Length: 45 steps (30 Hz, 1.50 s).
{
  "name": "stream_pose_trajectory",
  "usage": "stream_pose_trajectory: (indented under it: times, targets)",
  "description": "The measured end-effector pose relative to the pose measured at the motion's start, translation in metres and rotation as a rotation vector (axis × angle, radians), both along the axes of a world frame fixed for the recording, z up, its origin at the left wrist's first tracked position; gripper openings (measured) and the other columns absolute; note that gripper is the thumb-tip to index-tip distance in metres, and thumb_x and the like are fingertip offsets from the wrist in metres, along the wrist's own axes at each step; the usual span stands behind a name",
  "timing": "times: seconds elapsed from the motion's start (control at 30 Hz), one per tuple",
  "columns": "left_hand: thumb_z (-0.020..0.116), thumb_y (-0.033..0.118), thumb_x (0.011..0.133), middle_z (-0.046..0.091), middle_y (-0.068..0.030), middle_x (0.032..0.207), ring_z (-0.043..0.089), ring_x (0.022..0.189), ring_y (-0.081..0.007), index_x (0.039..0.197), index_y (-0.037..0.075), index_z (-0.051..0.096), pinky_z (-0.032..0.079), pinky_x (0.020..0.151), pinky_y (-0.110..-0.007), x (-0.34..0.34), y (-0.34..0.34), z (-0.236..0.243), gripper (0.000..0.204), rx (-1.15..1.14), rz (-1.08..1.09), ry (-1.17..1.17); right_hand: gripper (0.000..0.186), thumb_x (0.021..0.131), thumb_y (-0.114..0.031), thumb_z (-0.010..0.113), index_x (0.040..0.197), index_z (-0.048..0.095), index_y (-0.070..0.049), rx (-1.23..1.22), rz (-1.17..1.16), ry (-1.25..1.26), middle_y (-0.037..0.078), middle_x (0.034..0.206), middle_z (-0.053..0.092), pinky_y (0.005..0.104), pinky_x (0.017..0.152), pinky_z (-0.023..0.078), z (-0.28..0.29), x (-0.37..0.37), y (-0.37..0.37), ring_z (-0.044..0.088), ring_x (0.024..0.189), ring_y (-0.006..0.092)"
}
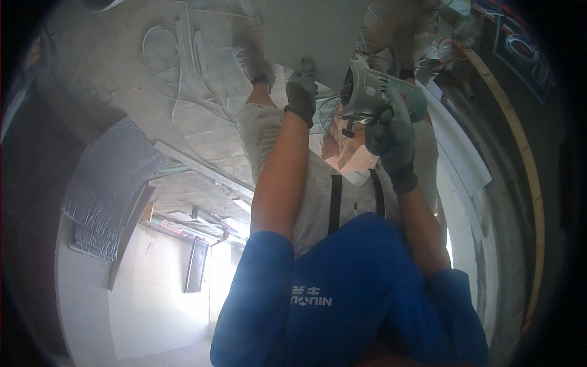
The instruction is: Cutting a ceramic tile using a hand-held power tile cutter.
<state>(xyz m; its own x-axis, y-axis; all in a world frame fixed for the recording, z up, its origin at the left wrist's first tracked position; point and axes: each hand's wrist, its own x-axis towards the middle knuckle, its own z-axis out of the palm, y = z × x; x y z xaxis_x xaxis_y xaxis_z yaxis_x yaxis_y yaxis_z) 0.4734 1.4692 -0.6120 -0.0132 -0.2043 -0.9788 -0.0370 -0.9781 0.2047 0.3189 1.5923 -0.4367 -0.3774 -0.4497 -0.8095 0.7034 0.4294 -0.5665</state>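
My left hand (302, 92), in a dark grey work glove, grips the near edge of a flat grey panel (315, 33), thumb on its upper face. The fingers under the panel are hidden. My right hand (394, 144), gloved the same way, is closed around the green body of a handheld tile cutter (365, 92). Its pale grey guard and a dark knob face left, close beside the panel's lower right corner. Whether the blade touches the panel I cannot tell; the blade itself is not clearly visible.
A pale cable (177, 98) loops over the dusty floor (110, 58) at left, near thin strips (186, 40). A plastic-wrapped stack (113, 177) stands further left. Between my legs lies a reddish-brown piece (351, 150). A long curved-looking yellowish strip (520, 134) runs along the right.
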Motion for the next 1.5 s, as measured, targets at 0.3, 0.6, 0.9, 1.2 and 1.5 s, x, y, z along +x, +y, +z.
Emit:
stream_pose_trajectory:
  times: [0.3, 0.6, 0.9, 1.2, 1.5]
  targets:
    - [0.067, 0.064, 0.092, 0.051, 0.0024, 0.074, 0.047, 0.055, -0.0095, 0.107, 0.007, 0.063, 0.037, 0.046, -0.028, 0.003, -0.006, -0.001, 0.059, -0.013, -0.051, -0.004, 0.035, 0.106, -0.034, 0.056, 0.128, 0.057, -0.006, -0.074, 0.081, 0.017, 0.0, 0.097, 0.062, 0.0262, 0.071, 0.054, -0.006, -0.019, -0.008, 0.062, 0.081, 0.012]
    - [0.054, 0.058, 0.102, 0.065, -0.0035, 0.094, 0.06, 0.067, -0.0148, 0.122, 0.01, 0.06, 0.047, 0.053, -0.031, 0.0, 0.0, -0.001, 0.053, -0.014, 0.074, 0.229, 0.033, 0.104, -0.035, 0.054, 0.12, 0.059, -0.007, -0.283, -0.8, -0.706, 0.006, 0.104, 0.066, 0.0334, 0.079, 0.055, -0.07, -0.135, -0.115, 0.065, 0.087, 0.0202]
    - [0.05, 0.064, 0.1, 0.065, -0.0046, 0.096, 0.065, 0.086, -0.0231, 0.119, 0.014, 0.06, 0.053, 0.072, -0.039, -0.005, 0.026, 0.012, 0.055, 0.288, 0.408, 0.38, 0.035, 0.1, -0.049, 0.054, 0.088, 0.065, -0.018, -0.518, -0.269, -0.042, 0.0, 0.065, 0.061, 0.0355, 0.057, 0.047, -0.039, -0.241, -0.233, 0.052, 0.052, 0.0186]
    - [0.061, 0.067, 0.092, 0.06, -0.0059, 0.078, 0.062, 0.078, -0.0232, 0.12, 0.001, 0.059, 0.051, 0.071, -0.038, 0.027, 0.032, 0.021, 0.072, 0.284, -0.138, 0.057, 0.021, 0.102, -0.03, 0.055, 0.103, 0.063, -0.01, -0.632, -0.346, -0.349, 0.002, 0.074, 0.054, 0.0363, 0.061, 0.045, -0.082, -0.258, -0.125, 0.048, 0.06, 0.0154]
    - [0.077, 0.046, 0.084, 0.044, -0.0387, 0.145, 0.04, 0.139, -0.0513, 0.146, -0.015, 0.036, 0.036, 0.115, -0.052, -0.18, -0.113, 0.046, 0.096, -1.353, -1.406, -0.505, 0.032, 0.107, -0.039, 0.048, 0.088, 0.061, -0.015, -0.211, -0.536, -0.458, -0.003, 0.058, 0.048, 0.0303, 0.052, 0.041, -0.112, -0.245, -0.052, 0.039, 0.047, 0.0127]
